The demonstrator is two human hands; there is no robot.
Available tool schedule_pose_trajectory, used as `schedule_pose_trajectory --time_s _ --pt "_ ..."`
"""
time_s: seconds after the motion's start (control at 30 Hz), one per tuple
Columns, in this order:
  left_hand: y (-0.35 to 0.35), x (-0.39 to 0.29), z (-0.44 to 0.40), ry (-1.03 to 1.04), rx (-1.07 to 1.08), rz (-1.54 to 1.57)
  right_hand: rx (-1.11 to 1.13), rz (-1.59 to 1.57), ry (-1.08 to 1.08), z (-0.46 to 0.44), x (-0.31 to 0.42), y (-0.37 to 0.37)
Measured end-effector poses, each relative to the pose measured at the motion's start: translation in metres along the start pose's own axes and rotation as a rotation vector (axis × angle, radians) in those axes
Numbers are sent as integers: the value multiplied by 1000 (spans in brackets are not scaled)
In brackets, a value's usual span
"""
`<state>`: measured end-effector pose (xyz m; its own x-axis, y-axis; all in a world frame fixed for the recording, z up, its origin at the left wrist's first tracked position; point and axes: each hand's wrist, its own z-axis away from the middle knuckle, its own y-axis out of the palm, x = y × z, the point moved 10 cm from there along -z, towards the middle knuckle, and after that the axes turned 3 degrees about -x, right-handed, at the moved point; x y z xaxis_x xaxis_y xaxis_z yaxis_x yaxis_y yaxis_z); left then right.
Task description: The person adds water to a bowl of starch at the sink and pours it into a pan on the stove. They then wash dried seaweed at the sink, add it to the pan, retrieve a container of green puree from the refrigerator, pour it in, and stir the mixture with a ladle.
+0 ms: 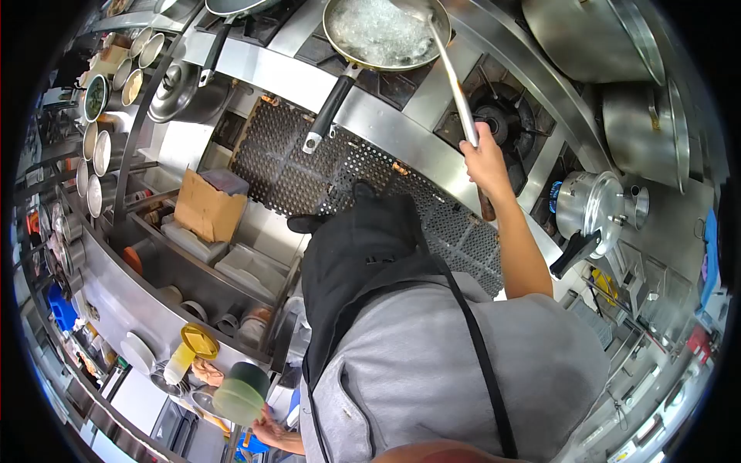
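My right hand [488, 160] is closed round the long metal handle of a ladle [455, 86], whose wooden end sticks out below my fist. The ladle's head dips into bubbling, clear-looking liquid in a frying pan [337, 100] on the stove; its exact shape is hard to make out in the froth. Low on the left, my left hand [268, 429] grips the side of a translucent green plastic container [241, 393], fingers partly hidden behind it. Close to that container are a squeeze bottle [180, 363] and a yellow-lidded container [199, 339].
A second pan [218, 46] sits on the stove at upper left. An unused-looking burner [498, 116] lies beside my right hand, and a lidded pressure cooker [590, 204] stands over a blue flame. Large pots [644, 127] line the right. A cardboard box [208, 207] rests on the left counter.
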<state>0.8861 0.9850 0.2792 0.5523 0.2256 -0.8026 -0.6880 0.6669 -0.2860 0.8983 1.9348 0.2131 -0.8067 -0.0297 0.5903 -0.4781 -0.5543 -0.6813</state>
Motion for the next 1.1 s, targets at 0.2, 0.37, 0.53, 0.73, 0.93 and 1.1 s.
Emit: schedule_pose_trajectory --time_s 0.2,0.37,0.53,0.73,0.93,1.1 --pt "97 -61 64 188 121 -155 279 -406 197 38 9 5" --pt "212 -92 100 323 248 -301 819 -1393 517 71 62 30" --pt "322 -103 89 404 394 -458 942 -1784 631 78 107 30" --pt "485 -90 95 398 839 -577 440 -1047 186 72 110 13" --pt "602 -106 131 519 1068 -631 105 -666 152 68 111 7" --pt "657 -135 176 618 1190 -678 -7 -477 130 75 94 31"
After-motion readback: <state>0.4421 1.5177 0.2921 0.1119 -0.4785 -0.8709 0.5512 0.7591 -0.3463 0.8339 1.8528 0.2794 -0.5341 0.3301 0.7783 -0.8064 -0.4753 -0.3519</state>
